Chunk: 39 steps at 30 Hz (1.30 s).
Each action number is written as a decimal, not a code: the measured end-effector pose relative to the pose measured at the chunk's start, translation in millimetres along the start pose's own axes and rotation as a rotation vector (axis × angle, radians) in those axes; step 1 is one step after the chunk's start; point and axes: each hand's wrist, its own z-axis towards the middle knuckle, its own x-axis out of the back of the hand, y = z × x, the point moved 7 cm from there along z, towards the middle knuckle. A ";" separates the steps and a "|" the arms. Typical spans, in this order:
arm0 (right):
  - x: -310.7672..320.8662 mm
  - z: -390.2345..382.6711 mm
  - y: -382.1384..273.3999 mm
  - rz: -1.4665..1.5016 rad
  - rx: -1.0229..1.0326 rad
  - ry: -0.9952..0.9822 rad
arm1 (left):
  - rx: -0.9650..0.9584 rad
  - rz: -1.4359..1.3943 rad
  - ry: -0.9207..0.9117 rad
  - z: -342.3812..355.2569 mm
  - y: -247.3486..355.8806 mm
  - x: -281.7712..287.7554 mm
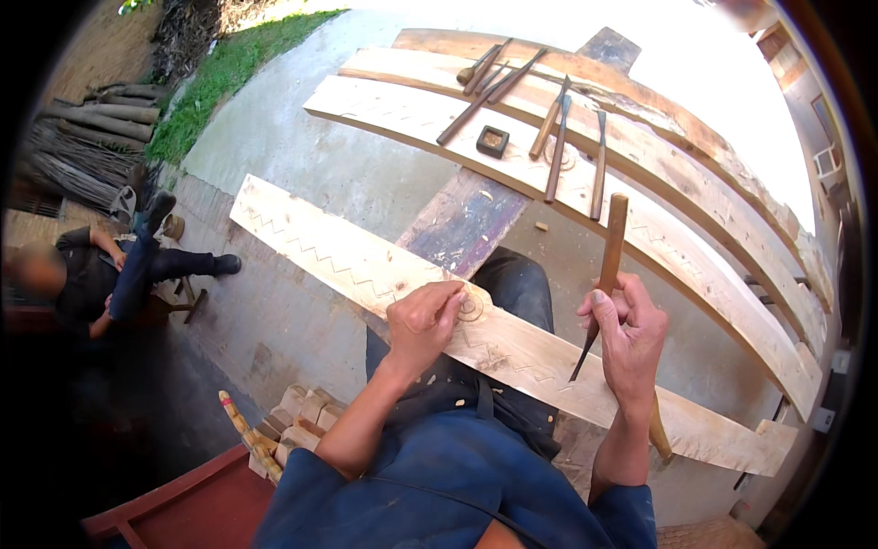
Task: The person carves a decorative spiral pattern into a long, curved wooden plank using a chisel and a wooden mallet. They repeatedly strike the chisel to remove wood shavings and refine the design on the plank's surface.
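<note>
Presently I have a pale carved board [320,252] across my legs [514,285]; left hand [421,317] curled by its round motif [470,308], any hold hidden from me; right hand [629,328] wrapped round a wooden-handled chisel [612,245], tip down; beyond, planks [393,107] bearing hand tools [558,151].

The plank [311,245] lies open to the left of the left hand [421,320]. Between the hands a short strip is free, closed at its right by the right hand [636,339] and slanting chisel [611,247]. By the right forearm [622,448] a wooden handle [660,436] juts past the near edge. Ahead, an open gap runs to the front board [658,240], broken by a knee [517,279] and a dark board [457,220]. On the front board, a black box [492,141] and several tools [598,188] block the middle; its left end offers room.
</note>
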 end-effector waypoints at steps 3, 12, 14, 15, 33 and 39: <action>1.9 5.0 -36.7 -0.590 0.473 0.029 | 0.132 0.001 0.025 15.3 -25.6 -8.2; -58.4 184.2 -15.2 -0.969 1.038 -0.154 | 0.027 0.041 -0.007 21.8 -26.8 -16.2; -66.3 225.9 -10.6 -1.017 0.969 -0.212 | 0.015 0.036 -0.004 25.1 -22.2 -15.9; -75.7 239.5 -8.7 -1.048 0.952 -0.244 | 0.014 0.032 0.001 25.2 -22.4 -15.7; -107.1 284.0 8.6 -1.131 0.908 0.026 | 0.019 0.055 -0.037 27.9 -25.6 -13.5; -66.4 292.1 44.4 -1.259 0.739 0.004 | 0.020 0.050 -0.051 28.2 -23.4 -15.8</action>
